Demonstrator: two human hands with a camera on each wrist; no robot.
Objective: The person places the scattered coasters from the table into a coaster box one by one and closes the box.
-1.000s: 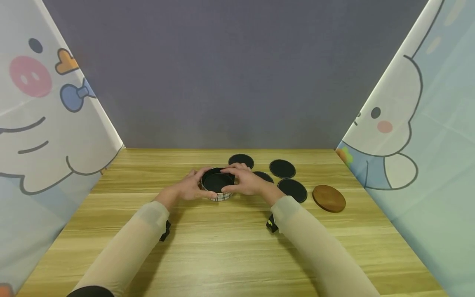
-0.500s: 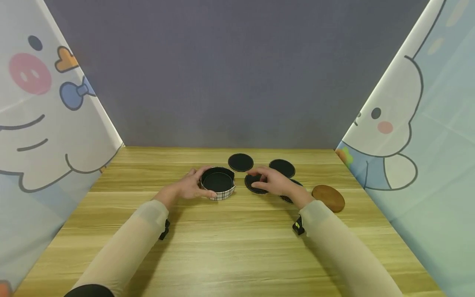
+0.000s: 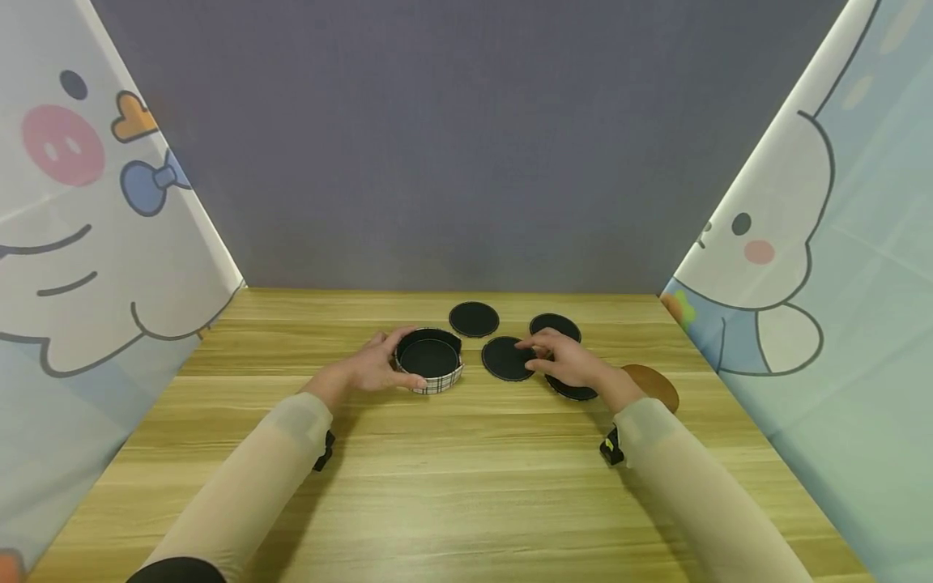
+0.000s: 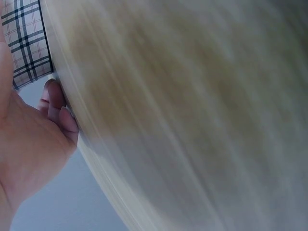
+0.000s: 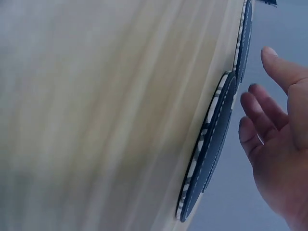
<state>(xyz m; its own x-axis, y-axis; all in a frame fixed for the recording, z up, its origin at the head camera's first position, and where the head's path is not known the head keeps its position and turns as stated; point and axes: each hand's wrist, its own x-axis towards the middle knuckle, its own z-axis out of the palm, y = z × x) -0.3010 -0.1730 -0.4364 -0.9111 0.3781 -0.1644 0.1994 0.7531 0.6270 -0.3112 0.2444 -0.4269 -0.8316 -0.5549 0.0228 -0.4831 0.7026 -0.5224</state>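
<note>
A round coaster holder point(image 3: 428, 359) with a black inside and plaid outer wall sits on the table, left of the coasters. My left hand point(image 3: 374, 367) grips its left side, thumb at the front and fingers behind; the plaid wall point(image 4: 29, 45) shows in the left wrist view. My right hand point(image 3: 568, 361) is raised over the coasters, thumb and fingers apart, holding nothing. Below it lies a black coaster point(image 3: 572, 389), partly hidden by the hand. Another black coaster point(image 3: 506, 359) lies just left of its fingertips. In the right wrist view, the coaster point(image 5: 211, 149) shows a stitched edge, apart from the fingers.
Two more black coasters lie farther back, a left one point(image 3: 474, 319) and a right one point(image 3: 555, 326). A brown wooden disc point(image 3: 653, 389) is at the right, partly behind my right wrist. The wood-grain table point(image 3: 437, 486) meets a grey back panel point(image 3: 452, 162) and printed side curtains.
My right hand has left the coaster holder and moved right, over the coasters. My left hand and the holder have stayed in place.
</note>
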